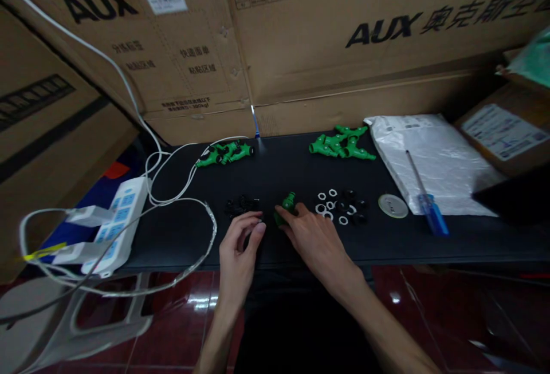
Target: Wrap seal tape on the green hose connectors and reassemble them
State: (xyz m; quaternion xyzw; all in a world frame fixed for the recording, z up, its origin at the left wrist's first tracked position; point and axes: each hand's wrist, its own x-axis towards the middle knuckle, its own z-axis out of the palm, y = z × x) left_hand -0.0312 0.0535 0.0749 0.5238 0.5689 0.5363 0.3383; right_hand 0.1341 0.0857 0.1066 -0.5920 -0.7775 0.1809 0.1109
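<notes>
My right hand (315, 239) has its fingers closed on a green plastic hose fitting (289, 201) at the middle of the black tabletop. The fitting's ribbed end points away from me, and its near part is hidden by the fingers. My left hand (240, 248) is beside it, thumb and fingertips pinched together. Something small and dark seems to be at those fingertips, too small to name. Just beyond the left hand is a pile of small black parts (240, 205). Right of the right hand are several white rings (321, 209) and black caps (350, 195).
Green fittings lie in two groups, back left (226, 153) and back right (344, 144). A blue screwdriver (433, 213) rests partly on a white plastic parcel (438, 162), near a round lid (392, 206). Cables and a power strip (122, 228) occupy the left. Cardboard boxes (301, 47) wall the back.
</notes>
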